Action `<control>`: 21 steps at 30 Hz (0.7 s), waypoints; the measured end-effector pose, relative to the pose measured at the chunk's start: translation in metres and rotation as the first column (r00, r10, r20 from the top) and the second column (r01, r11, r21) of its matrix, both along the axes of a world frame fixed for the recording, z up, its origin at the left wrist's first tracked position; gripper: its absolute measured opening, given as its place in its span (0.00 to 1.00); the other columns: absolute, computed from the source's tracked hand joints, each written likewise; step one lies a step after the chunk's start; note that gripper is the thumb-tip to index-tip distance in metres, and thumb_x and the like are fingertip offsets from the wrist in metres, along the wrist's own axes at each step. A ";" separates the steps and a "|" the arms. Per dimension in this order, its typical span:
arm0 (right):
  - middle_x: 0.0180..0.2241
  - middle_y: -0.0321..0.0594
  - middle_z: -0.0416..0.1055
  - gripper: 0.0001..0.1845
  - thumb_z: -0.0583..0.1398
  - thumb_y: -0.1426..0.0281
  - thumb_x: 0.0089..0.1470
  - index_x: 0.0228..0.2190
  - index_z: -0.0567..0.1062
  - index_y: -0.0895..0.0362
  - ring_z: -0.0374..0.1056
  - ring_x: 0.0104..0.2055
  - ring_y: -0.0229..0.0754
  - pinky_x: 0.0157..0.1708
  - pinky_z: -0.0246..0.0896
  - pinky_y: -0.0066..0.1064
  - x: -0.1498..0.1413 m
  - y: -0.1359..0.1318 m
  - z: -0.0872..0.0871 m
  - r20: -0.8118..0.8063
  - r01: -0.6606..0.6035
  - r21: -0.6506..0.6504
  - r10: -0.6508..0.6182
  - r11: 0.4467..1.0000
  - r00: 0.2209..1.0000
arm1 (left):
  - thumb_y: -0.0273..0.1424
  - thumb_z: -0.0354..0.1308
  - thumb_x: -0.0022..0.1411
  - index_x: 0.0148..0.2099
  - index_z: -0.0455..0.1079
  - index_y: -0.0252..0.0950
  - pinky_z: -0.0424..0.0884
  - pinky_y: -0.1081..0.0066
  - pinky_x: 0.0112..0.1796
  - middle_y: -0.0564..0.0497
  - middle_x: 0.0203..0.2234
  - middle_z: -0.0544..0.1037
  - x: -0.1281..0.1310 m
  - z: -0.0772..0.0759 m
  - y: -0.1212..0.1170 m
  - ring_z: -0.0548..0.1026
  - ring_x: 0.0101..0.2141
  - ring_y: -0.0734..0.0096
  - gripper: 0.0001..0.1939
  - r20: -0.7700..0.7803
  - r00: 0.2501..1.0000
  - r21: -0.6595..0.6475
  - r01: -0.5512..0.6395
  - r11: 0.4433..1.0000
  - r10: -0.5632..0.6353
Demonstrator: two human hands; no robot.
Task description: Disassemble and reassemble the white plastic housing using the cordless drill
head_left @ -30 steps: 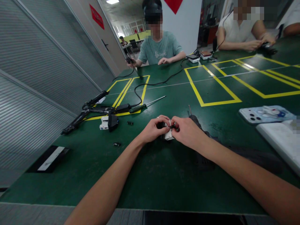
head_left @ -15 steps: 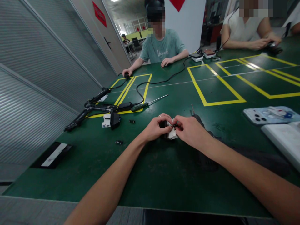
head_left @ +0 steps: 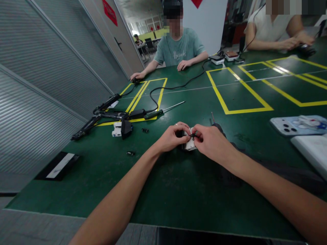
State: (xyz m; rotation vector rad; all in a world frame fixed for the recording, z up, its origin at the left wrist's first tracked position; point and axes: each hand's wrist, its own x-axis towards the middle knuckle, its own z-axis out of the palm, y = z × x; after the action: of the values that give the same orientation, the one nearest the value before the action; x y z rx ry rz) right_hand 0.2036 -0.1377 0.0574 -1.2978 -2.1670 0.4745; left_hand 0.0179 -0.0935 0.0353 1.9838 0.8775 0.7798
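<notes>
A small white-and-black device (head_left: pixel 190 144) rests on the green table between my hands. My left hand (head_left: pixel 174 136) is closed around its left side, thumb and fingers pinching near the top. At the device's upper right, my right hand (head_left: pixel 208 139) pinches a small black part (head_left: pixel 193 135) against it. The fingers hide much of both pieces, so I cannot tell how they join. To the left stands a similar white-and-black device (head_left: pixel 122 129). Two small black pieces lie apart on the table, one black piece (head_left: pixel 145 130) farther away and another black piece (head_left: pixel 130 153) closer.
A screwdriver (head_left: pixel 156 114) lies beyond my left hand beside a black jointed stand (head_left: pixel 102 115). A dark power tool (head_left: pixel 227 170) is under my right forearm. A phone (head_left: pixel 297 126) sits at the right. Across the table sits a person in a green shirt (head_left: pixel 178 47).
The view has shifted slightly, so the table things appear a little displaced. Both hands keep their pinch on the device, with only slight finger movement.
</notes>
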 end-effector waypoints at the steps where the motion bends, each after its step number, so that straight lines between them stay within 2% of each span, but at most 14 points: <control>1: 0.28 0.36 0.71 0.10 0.60 0.81 0.53 0.38 0.73 0.60 0.66 0.27 0.37 0.25 0.58 0.25 0.000 0.000 0.000 -0.003 0.004 -0.008 -0.004 1.000 1.000 | 0.28 0.59 0.54 0.35 0.73 0.34 0.63 0.64 0.49 0.46 0.40 0.73 0.000 0.000 0.000 0.69 0.45 0.66 0.05 0.001 1.000 0.005 0.001 1.000 -0.001; 6: 0.29 0.35 0.72 0.08 0.59 0.80 0.55 0.37 0.74 0.60 0.66 0.27 0.36 0.23 0.58 0.24 0.002 0.000 0.000 -0.023 0.005 -0.027 -0.006 1.000 1.000 | 0.28 0.59 0.55 0.36 0.73 0.33 0.63 0.65 0.49 0.46 0.41 0.72 0.000 -0.001 0.000 0.69 0.45 0.66 0.06 -0.005 1.000 0.012 -0.010 1.000 0.010; 15: 0.36 0.40 0.67 0.11 0.62 0.83 0.50 0.37 0.74 0.61 0.65 0.36 0.40 0.35 0.62 0.29 0.001 -0.002 0.002 -0.026 -0.005 0.030 0.006 1.000 1.000 | 0.28 0.59 0.55 0.38 0.73 0.34 0.63 0.65 0.49 0.46 0.43 0.71 -0.001 0.000 0.000 0.69 0.47 0.65 0.07 0.002 1.000 -0.044 0.023 0.999 -0.023; 21: 0.35 0.40 0.69 0.12 0.61 0.84 0.50 0.38 0.73 0.62 0.66 0.36 0.41 0.36 0.63 0.29 -0.001 0.001 -0.001 -0.064 0.083 0.033 -0.081 0.996 0.995 | 0.29 0.58 0.55 0.36 0.73 0.33 0.63 0.64 0.49 0.46 0.44 0.70 -0.001 0.000 0.000 0.69 0.47 0.65 0.06 -0.011 1.000 -0.045 0.013 0.999 -0.013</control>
State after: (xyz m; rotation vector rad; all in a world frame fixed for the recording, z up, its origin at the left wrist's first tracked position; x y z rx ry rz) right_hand 0.2025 -0.1364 0.0563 -1.3294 -2.0529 0.4362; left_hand 0.0166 -0.0936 0.0355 1.9542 0.8805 0.7355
